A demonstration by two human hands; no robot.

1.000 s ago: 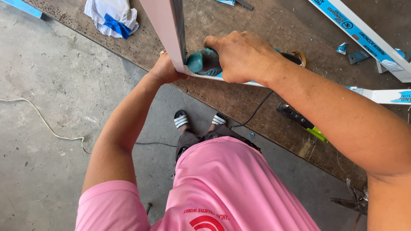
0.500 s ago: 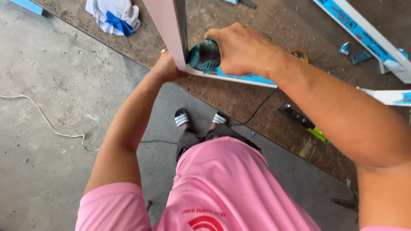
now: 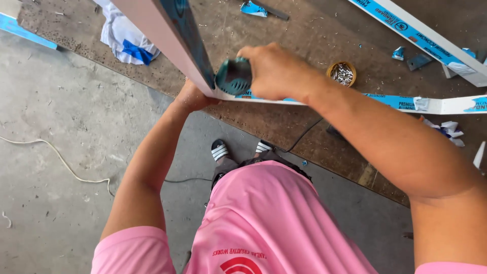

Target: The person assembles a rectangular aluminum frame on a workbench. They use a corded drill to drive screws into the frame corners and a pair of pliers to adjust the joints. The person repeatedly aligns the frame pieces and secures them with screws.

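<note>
Two white aluminium bars with blue protective film meet in a corner at the front edge of a brown worktable (image 3: pixel 284 127). One bar (image 3: pixel 167 35) runs up and away to the left; the other bar (image 3: pixel 395 103) lies along the table to the right. My left hand (image 3: pixel 193 96) presses against the outside of that corner from below. My right hand (image 3: pixel 276 71) grips a teal power tool (image 3: pixel 233 76) held against the inside of the corner. The tool's tip is hidden behind the bar.
A small round tin of screws (image 3: pixel 341 73) sits just beyond my right wrist. Another white and blue bar (image 3: pixel 421 38) lies at the far right. A white and blue rag (image 3: pixel 127 38) rests on the table's left. A white cord (image 3: pixel 61 162) trails over the concrete floor.
The view has tilted slightly; my right hand with the teal tool has pushed closer into the corner of the bars. My left hand stays on the corner.
</note>
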